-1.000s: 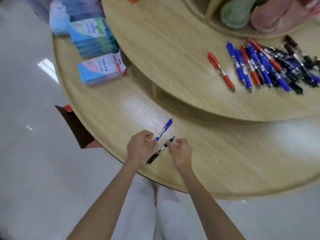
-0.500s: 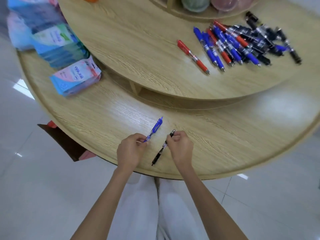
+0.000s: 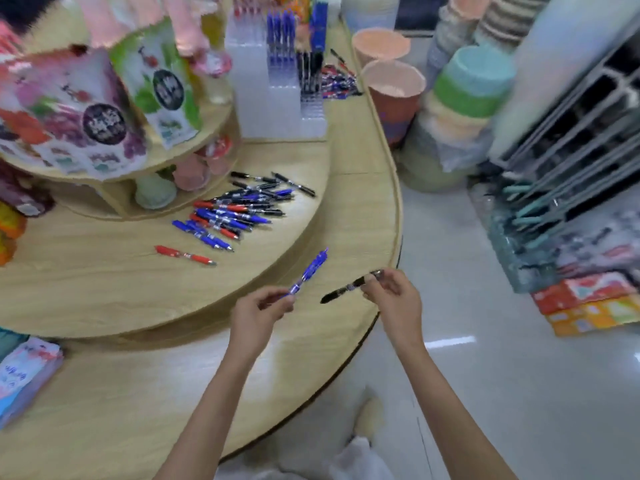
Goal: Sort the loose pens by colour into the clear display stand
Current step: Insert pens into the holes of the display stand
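Now we hold two pens above the lower tier of the round wooden table [image 3: 363,209]. Our left hand [image 3: 258,311] pinches the blue pen [image 3: 310,270] by its lower end, so it slants up to the right. Our right hand [image 3: 394,297] pinches the black pen [image 3: 341,291] near its upper end, fingers curled round it. The two pens are apart. On the middle tier lies the heap of loose pens [image 3: 239,211], blue, red and black mixed, with one red pen [image 3: 183,255] alone beside it. Farther back stands the clear display stand [image 3: 273,88], holding blue pens and, as far as the blur allows, black ones upright.
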